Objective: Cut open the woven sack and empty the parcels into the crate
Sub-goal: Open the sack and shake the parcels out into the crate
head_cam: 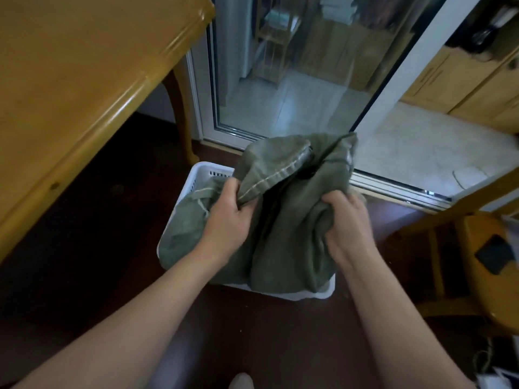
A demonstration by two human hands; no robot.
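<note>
A green woven sack (283, 220) hangs crumpled over a white slotted plastic crate (196, 178) on the dark floor. My left hand (227, 217) grips a stitched seam edge of the sack at its left side. My right hand (345, 220) bunches the cloth on the sack's right side. The sack covers most of the crate, so only the crate's far left corner and near rim (309, 294) show. A dark gap (307, 171) opens near the top of the sack. No parcels are visible.
A wooden table (84, 88) stands to the left, its leg (182, 119) just behind the crate. A glass sliding door (280, 80) and its floor track lie right behind. A wooden chair (477, 254) stands on the right, with a dark item on its seat.
</note>
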